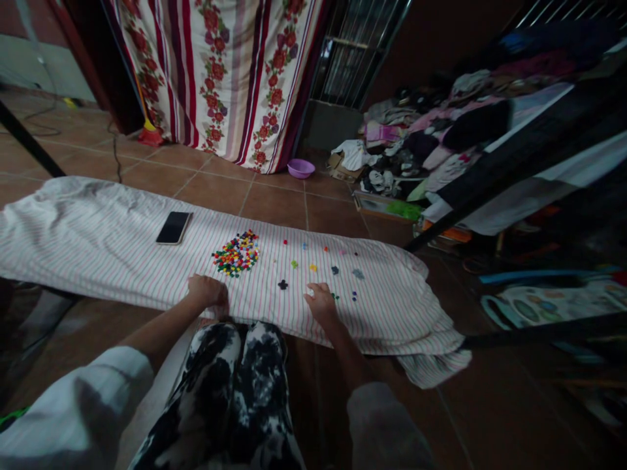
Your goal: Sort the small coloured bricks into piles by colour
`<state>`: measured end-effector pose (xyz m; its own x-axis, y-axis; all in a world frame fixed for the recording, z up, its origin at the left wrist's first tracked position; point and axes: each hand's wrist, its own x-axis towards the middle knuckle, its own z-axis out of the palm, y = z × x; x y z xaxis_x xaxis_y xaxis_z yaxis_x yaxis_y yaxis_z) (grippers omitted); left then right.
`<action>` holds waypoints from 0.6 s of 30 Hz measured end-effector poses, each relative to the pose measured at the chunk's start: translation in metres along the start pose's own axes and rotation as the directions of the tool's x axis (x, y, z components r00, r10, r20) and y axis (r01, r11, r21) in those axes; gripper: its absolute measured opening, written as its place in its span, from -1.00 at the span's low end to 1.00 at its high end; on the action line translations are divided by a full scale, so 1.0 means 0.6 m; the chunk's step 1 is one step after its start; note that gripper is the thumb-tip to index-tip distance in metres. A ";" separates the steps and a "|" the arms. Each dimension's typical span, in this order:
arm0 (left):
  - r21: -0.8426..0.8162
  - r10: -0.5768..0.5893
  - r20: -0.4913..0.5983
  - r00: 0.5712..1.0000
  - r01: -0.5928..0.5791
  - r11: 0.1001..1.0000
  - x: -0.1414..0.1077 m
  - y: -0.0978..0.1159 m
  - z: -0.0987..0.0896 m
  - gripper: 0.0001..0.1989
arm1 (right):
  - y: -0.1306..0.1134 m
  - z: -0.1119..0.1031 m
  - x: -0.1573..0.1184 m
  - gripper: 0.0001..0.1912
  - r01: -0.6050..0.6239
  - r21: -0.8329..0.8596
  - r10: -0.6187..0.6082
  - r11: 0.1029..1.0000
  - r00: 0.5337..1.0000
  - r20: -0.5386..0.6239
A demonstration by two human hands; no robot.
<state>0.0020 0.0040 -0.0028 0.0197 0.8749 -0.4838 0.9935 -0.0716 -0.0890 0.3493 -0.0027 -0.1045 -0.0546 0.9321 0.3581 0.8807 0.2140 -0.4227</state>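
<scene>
My left hand point(208, 292) rests at the near edge of the striped cloth point(122, 274), fingers curled and closed; anything inside them is hidden. Above it lies a heap of small multicoloured beads or blocks point(236, 254). My right hand point(322, 302) is low over the cloth, fingers slightly apart, with nothing visible between them. Close beside it are a few green pieces point(335, 297) and blue pieces point(354, 296). A black cluster point(283, 284) lies to its left. Beyond the hand sit a yellow cluster point(313, 267), a lime cluster point(294, 264), a dark grey one point(335, 269) and a grey one point(358, 274).
Single red point(285, 242), orange point(326, 249) and pink point(342, 252) pieces lie farther back. A phone point(174, 228) lies left of the heap. Past the cloth are a purple basin point(300, 168), a floral curtain point(235, 85) and a clothes pile point(416, 137).
</scene>
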 end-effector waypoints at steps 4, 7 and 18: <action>0.004 -0.015 -0.007 1.000 0.015 1.000 -0.002 0.003 0.002 -0.63 | 0.009 -0.004 0.001 -0.80 -0.007 0.042 0.004 0.999 0.999 0.051; 0.005 -0.054 -0.027 0.998 0.054 0.999 -0.005 0.005 0.006 -0.61 | 0.012 -0.010 0.002 -0.80 0.002 0.058 -0.005 0.998 0.998 0.061; -0.079 -0.131 -0.041 0.990 0.128 0.989 -0.002 0.008 0.017 -0.47 | 0.009 -0.017 -0.010 -0.63 0.016 0.131 -0.023 0.991 0.999 0.048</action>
<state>0.0054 -0.0021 -0.0113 -0.1064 0.8955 -0.4321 0.9936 0.0788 -0.0815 0.3591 -0.0102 -0.1002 -0.0969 0.9399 0.3274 0.8104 0.2655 -0.5223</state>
